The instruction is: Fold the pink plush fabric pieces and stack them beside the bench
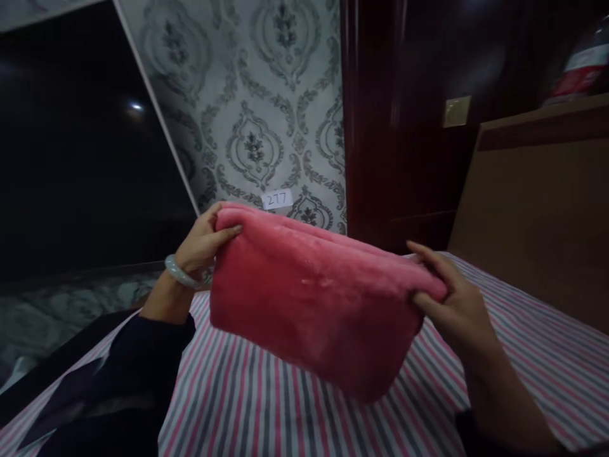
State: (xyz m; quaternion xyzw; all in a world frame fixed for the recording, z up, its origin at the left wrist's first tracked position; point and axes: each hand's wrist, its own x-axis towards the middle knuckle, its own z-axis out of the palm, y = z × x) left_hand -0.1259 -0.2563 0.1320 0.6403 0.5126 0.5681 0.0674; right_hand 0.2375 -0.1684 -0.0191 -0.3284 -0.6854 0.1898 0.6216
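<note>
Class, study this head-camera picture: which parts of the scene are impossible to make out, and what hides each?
1. Head view: the striped sheet beneath the pink towel, hidden by it.
2. Left hand and right hand grip its upper corners; fingers behind are covered.
3. Red-and-white container: cut off by the edge, blurred.

Across lower frame, bed in pink, grey and white striped sheet [266, 406]; dark garment [95, 393] lying at lower left.

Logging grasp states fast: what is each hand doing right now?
Left hand: closed, fingers pinching the left top corner of the folded pink towel.
Right hand: closed, gripping the towel's right top corner, above the striped bedsheet.
</note>
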